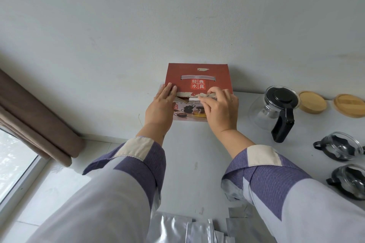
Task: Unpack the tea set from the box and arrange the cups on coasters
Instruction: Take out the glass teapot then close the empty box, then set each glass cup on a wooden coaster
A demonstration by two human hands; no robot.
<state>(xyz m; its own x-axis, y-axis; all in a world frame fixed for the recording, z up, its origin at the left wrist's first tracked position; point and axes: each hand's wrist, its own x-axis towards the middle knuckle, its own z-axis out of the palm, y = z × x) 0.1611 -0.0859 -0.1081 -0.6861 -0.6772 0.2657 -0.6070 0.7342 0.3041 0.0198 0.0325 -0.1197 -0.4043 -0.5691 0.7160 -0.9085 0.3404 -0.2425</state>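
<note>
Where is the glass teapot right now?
The glass teapot stands on the table's right side, between the red box and two wooden coasters.

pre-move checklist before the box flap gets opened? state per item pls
1. Left hand flat on the red box top, steadying it: ok.
2. Right hand fingers at the torn flap edge: ok.
3. Flap open: not ok, shut.
4. Box contents: cannot tell.
5. Two wooden coasters laid out by the wall: ok.
6. Cups on coasters: not ok, both on the bare table.
</note>
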